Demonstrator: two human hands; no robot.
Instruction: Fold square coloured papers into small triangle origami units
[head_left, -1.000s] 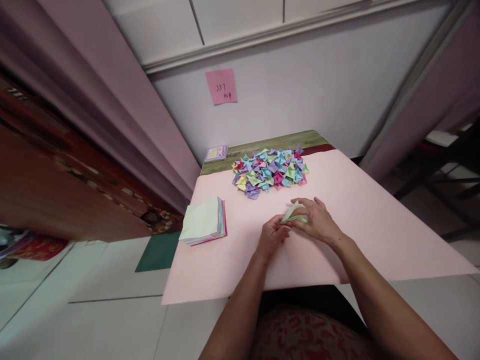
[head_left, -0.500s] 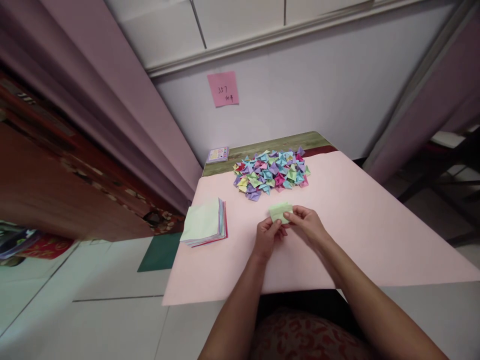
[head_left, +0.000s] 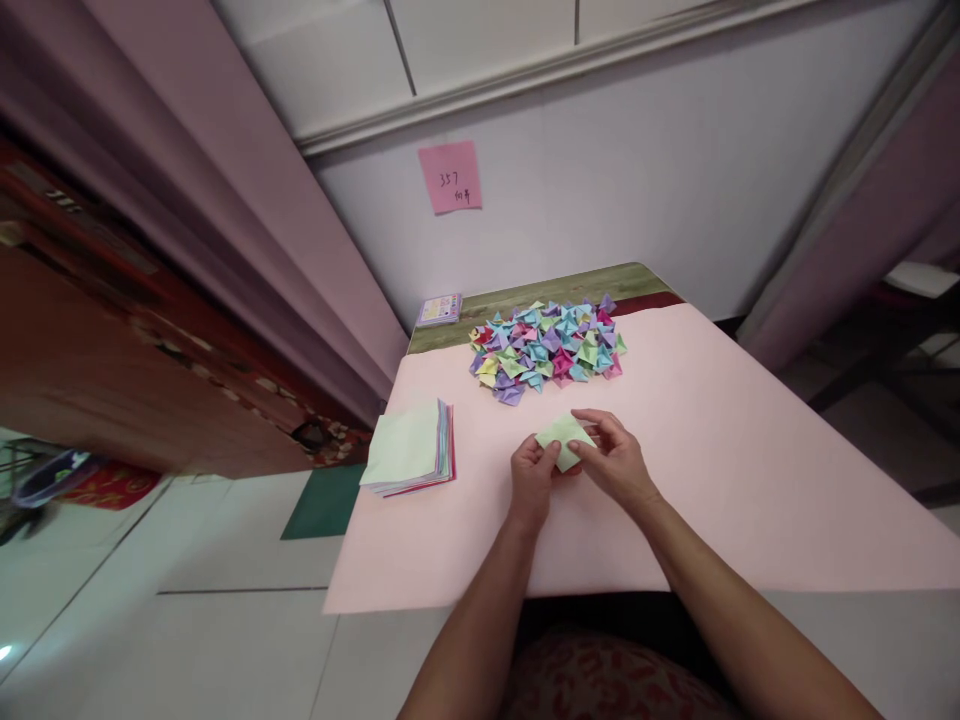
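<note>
A small folded piece of light green origami paper [head_left: 566,432], diamond-shaped from here, is pinched between my two hands just above the pink table cover. My left hand [head_left: 532,475] grips its left corner, thumb on top. On the right side, my right hand [head_left: 616,458] holds it with the thumb across the near face and the fingers behind. Beyond the hands lies a heap of folded paper pieces [head_left: 544,348] in blue, purple, green, yellow and pink. To the left sits a stack of square paper sheets [head_left: 405,445], light green on top.
The table [head_left: 720,480] has a pink cover, with bare green surface [head_left: 555,285] along the back. A small pack [head_left: 439,309] lies at the back left corner. A pink note [head_left: 450,177] is stuck on the wall. Curtains [head_left: 300,200] hang at both sides.
The green paper has turned from a roughly rectangular shape to a diamond facing me, and both hands have shifted their grip on it. The heap and the stack stay put.
</note>
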